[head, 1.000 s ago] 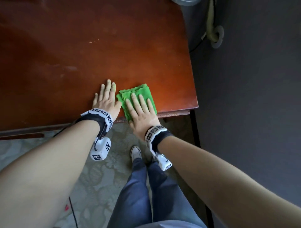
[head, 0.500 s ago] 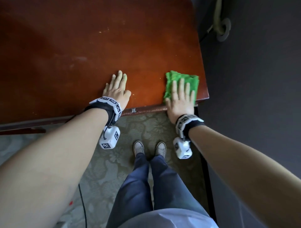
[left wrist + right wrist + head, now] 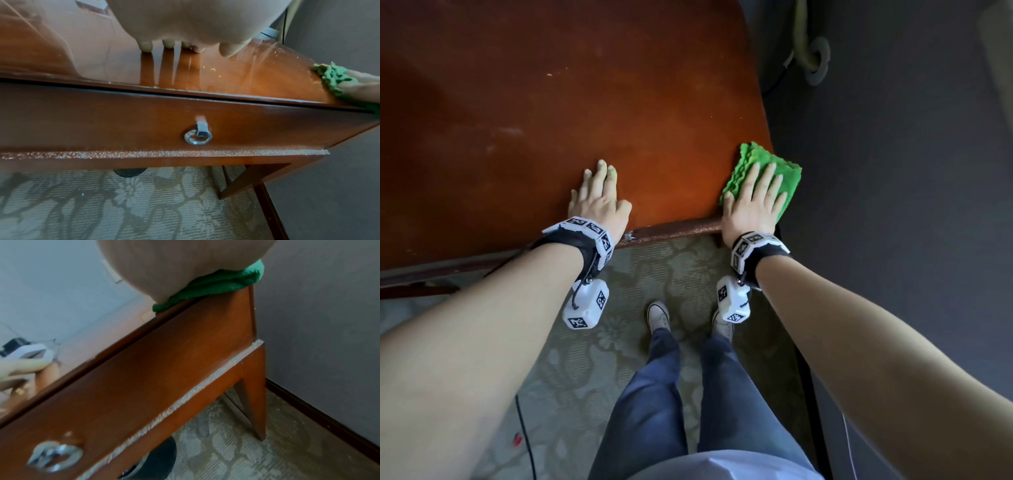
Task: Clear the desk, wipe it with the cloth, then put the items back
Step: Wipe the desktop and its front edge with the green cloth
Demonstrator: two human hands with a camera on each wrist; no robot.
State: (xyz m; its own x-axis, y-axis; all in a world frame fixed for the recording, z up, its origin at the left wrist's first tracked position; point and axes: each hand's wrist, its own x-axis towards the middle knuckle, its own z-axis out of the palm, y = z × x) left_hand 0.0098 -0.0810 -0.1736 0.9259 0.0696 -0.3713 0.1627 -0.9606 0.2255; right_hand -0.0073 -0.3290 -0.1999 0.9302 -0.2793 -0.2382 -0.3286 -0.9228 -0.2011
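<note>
Two flat hands on the wooden surface (image 3: 592,102).
Right hand (image 3: 751,205) presses the folded, wavy-edged green cloth (image 3: 789,178), now overhanging the corner; left hand (image 3: 599,202) stays spread, holding nothing.

Cloth swept to the desk's right corner

Your right hand (image 3: 753,202) now presses the green cloth (image 3: 784,171) flat at the desk's (image 3: 619,102) near right corner, its edge overhanging; a second ago it lay beside your left hand (image 3: 599,200).

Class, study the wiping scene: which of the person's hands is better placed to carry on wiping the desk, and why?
Right. The right hand lies flat on the green cloth at the desk corner; the left hand rests bare on the wood, apart from the cloth.
</note>
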